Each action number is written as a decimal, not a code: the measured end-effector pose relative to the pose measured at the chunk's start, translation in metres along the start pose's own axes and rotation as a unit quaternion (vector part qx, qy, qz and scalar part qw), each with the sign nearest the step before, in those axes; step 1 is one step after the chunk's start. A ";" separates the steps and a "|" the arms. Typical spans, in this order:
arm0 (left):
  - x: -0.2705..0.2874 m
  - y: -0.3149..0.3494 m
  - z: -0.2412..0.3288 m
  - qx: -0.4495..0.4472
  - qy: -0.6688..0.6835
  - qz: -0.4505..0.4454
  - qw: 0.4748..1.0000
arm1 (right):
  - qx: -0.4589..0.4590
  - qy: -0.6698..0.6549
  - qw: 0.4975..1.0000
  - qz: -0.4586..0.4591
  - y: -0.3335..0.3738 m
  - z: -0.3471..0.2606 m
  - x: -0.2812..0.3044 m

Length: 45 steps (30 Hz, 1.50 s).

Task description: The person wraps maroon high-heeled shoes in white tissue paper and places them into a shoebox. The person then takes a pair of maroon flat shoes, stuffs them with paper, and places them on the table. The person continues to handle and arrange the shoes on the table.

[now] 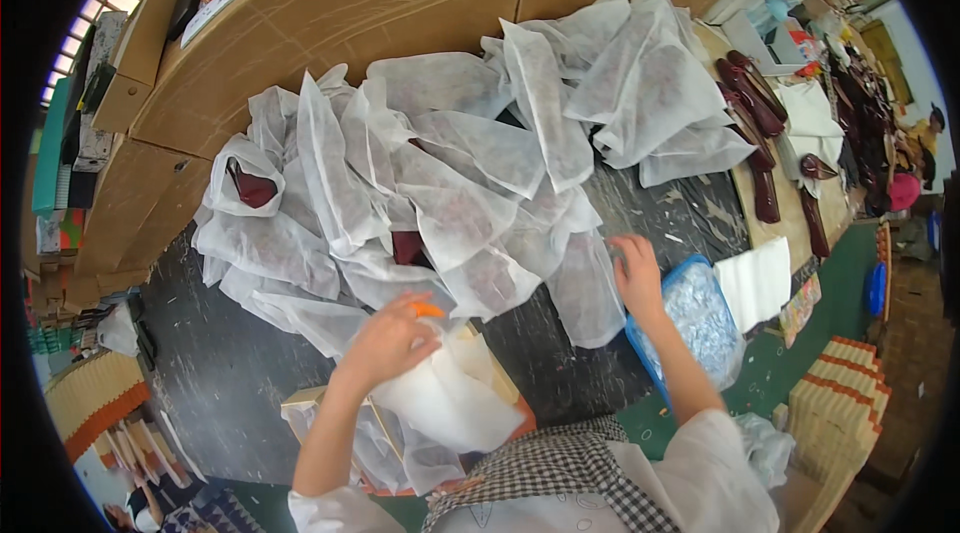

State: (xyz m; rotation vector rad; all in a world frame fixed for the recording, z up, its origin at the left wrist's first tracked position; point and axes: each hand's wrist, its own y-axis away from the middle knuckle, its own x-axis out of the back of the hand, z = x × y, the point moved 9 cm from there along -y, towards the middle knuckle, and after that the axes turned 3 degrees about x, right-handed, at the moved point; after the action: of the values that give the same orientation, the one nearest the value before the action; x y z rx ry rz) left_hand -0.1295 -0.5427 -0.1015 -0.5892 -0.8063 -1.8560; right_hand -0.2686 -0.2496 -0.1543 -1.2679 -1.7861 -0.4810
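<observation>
My left hand (pixel 392 341) is curled above the near edge of the pile, with a small orange thing (pixel 428 310) at its fingers whose kind I cannot make out. Just under that hand spreads a white translucent cloth sheet or bag (pixel 450 398), partly over an open shoe box (pixel 300 400). My right hand (pixel 636 278) is raised with bent fingers apart, beside the edge of a white cloth bag (pixel 585 283); nothing shows in it. Ahead lies a heap of white cloth bags (pixel 440 198) with dark red shoes inside; one dark red shoe (pixel 253 186) peeks out of its bag.
A blue-rimmed tray (pixel 655 368) of clear plastic packets sits beside my right forearm, next to folded white cloths (pixel 755 283). Dark red shoes (pixel 752 98) stand at the far right. Cardboard (pixel 340 8) walls the table's back. Stacked boxes (pixel 835 413) rise at lower right.
</observation>
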 end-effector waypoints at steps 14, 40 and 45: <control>-0.084 0.102 0.069 0.199 0.229 0.230 0.925 | -0.095 0.011 0.993 -0.070 0.119 0.015 -0.068; -0.058 0.137 0.076 0.192 0.274 0.361 0.871 | -0.065 -0.617 0.695 -0.364 0.178 -0.161 0.024; -0.022 0.124 0.087 0.149 0.345 0.301 0.877 | -0.209 -0.836 0.377 -0.340 0.206 -0.161 0.013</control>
State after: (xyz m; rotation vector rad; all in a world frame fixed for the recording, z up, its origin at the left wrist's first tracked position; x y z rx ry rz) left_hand -0.0028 -0.5009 -0.0261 0.0520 -0.3464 -1.1871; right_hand -0.0166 -0.2742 -0.0892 -1.1241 -4.2937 0.3103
